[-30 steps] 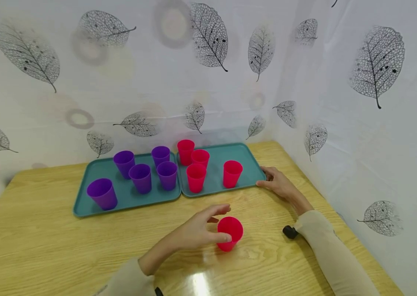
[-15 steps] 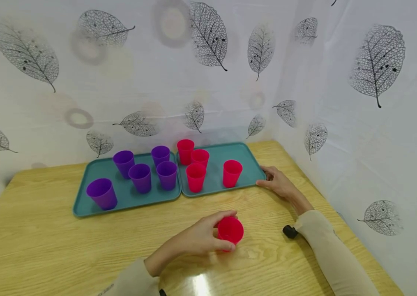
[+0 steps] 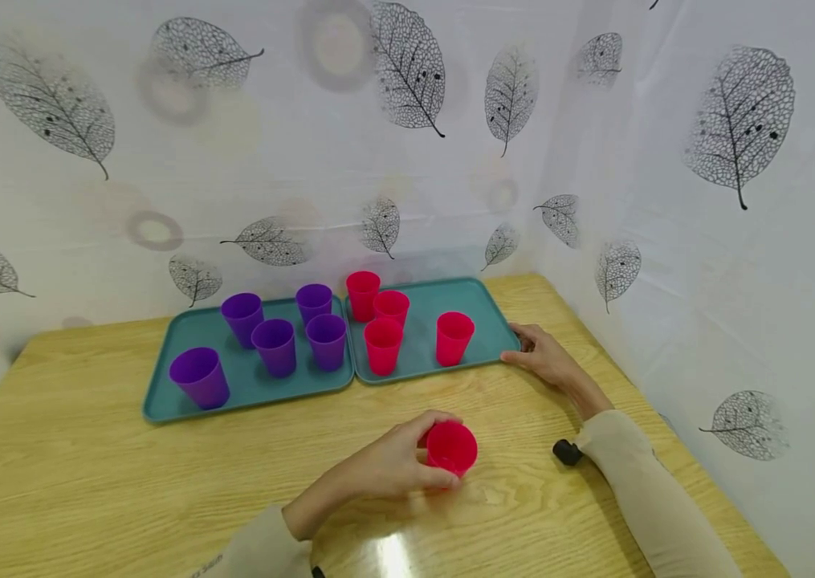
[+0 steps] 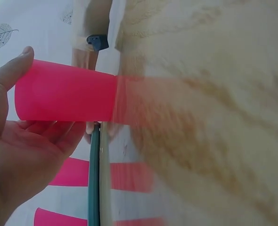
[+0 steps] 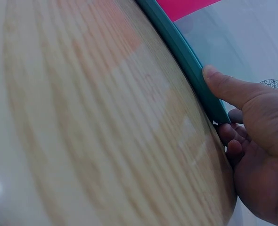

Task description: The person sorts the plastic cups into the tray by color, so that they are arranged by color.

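My left hand (image 3: pixel 396 461) grips a red plastic cup (image 3: pixel 453 449) in front of the trays. In the left wrist view the thumb lies along one side of that cup (image 4: pixel 66 93), with the fingers (image 4: pixel 59 134) curled round the other. The cup's base is at or very near the tabletop; I cannot tell if it touches. At the right tray's (image 3: pixel 482 309) near right corner, my right hand (image 3: pixel 546 359) holds the edge. The right wrist view has its thumb on the green rim (image 5: pixel 191 75), the other fingers bent beneath the corner.
Several red cups, one of them apart from the rest (image 3: pixel 454 339), stand upright on the right tray. The left tray (image 3: pixel 186 341) bears several purple cups (image 3: pixel 275 349). Both trays sit side by side on the wooden table (image 3: pixel 89 449), before a leaf-patterned sheet (image 3: pixel 450 177).
My left hand, first loosely around the red cup with fingers apart, has closed round it. The cup has shifted very slightly. My right hand stays on the tray corner.
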A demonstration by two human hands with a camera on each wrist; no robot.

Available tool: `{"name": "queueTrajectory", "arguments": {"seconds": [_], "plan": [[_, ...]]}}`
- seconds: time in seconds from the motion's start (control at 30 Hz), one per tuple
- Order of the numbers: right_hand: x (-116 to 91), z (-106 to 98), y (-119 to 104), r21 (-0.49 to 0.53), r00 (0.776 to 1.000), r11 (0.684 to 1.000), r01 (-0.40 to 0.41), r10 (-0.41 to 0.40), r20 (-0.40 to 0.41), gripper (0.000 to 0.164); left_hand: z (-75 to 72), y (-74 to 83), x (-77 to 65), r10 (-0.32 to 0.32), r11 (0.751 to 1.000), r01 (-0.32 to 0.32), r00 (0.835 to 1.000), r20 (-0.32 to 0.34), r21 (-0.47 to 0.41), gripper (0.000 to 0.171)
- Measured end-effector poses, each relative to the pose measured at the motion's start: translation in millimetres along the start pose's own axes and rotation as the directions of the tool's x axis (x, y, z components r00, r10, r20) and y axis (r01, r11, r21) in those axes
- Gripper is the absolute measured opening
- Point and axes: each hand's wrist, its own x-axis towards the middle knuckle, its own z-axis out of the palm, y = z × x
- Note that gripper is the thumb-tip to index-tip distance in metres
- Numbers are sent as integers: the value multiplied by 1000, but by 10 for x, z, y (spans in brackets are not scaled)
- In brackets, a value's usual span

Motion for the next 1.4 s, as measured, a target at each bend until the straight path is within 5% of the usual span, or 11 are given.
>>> {"name": "queueTrajectory", "arguments": {"seconds": [0.33,0.67,1.03,1.4], "plan": [[104,51,329,-5,1000,1000,11,-11,-22,67,15,-9,17,8,999,-7,999,46,-31,60],[150,56,513,-3,1000,1000,7,-7,-22,70,-30,51,76,-4,998,6,999,-32,62,62],[22,-9,75,-4,1000,1000,-6,6,5,66,-328,253,262,48,992,-22,976,-211,121,69],[137,35,474,20,1000,1000,-10,10,5,71,-733,531,558,136,951,-31,936,-324,309,76]]}}
